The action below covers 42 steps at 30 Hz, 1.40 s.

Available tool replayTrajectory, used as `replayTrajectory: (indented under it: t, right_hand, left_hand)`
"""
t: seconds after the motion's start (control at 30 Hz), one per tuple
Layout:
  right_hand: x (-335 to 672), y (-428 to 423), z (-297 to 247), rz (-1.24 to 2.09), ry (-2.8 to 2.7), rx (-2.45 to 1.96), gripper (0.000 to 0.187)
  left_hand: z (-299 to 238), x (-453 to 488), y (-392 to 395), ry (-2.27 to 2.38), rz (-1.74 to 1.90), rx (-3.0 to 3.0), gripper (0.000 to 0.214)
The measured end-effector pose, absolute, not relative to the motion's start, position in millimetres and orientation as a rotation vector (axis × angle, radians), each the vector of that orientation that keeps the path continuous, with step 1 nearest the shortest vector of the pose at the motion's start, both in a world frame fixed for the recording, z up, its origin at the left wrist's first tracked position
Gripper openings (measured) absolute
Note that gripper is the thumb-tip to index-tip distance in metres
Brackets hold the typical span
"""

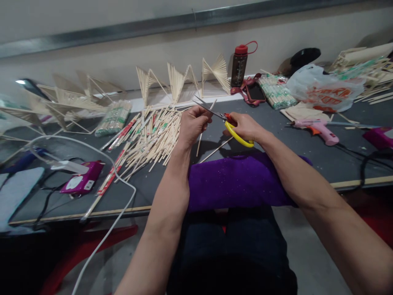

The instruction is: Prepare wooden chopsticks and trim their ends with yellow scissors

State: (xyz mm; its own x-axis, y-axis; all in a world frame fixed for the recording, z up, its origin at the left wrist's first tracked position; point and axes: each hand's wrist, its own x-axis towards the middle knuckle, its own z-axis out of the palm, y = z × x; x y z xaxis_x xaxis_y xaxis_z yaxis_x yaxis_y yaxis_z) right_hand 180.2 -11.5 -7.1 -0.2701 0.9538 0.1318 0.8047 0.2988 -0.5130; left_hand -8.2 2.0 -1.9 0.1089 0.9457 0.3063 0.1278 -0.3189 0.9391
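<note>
My left hand (195, 123) is closed, pinching a thin wooden stick (199, 144) that shows above and below the fingers. My right hand (245, 126) grips scissors (236, 133) with a yellow and red handle. Their blades point up and left, spread apart, close to my left fingertips and the stick. Whether a blade touches the stick, I cannot tell. Another wooden stick (216, 150) lies on the dark table below the scissors. To the left of my left hand spreads a big pile of loose wooden sticks (159, 133), some in wrappers.
Fan-shaped stick models (176, 82) line the wall. A bottle (238, 67), a phone (255, 92) and a plastic bag (325, 88) stand or lie behind. A pink glue gun (321, 128) is at right. A white cable (121, 178) crosses the left; purple cloth (233, 182) covers the near edge.
</note>
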Motion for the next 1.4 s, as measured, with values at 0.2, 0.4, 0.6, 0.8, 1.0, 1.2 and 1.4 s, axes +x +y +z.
replayTrajectory:
  t: [0.2, 0.4, 0.6, 0.8, 1.0, 1.2, 1.4]
  right_hand:
    - [181.7, -12.8, -5.8, 0.508, -2.192, -1.564, 0.034]
    - [185.4, -11.1, -7.6, 0.519, -2.203, -1.554, 0.035]
    - [184.8, -14.8, -4.6, 0.561, -2.179, -1.546, 0.029]
    - [183.4, -14.7, -3.4, 0.472, -2.176, -1.564, 0.012]
    - [184.7, -8.2, -11.3, 0.425, -2.184, -1.596, 0.011]
    - [184.4, -10.0, -10.8, 0.449, -2.190, -1.568, 0.024]
    - [185.0, -11.7, -10.3, 0.518, -2.200, -1.558, 0.035]
  left_hand:
    - [-2.9, -7.4, 2.7, 1.033, 1.335, 1.631, 0.013]
    - [-0.9, -6.1, -0.1, 1.032, 1.305, 1.628, 0.016]
    - [1.0, -5.0, -1.3, 1.003, 1.275, 1.613, 0.013]
    - [-0.2, -6.4, 0.9, 1.005, 1.267, 1.608, 0.010]
    - [-2.5, -7.4, 0.2, 1.036, 1.244, 1.581, 0.007]
    - [-4.9, -6.7, 2.2, 1.023, 1.330, 1.563, 0.009]
    - [-1.9, -5.7, -0.4, 1.016, 1.290, 1.556, 0.016]
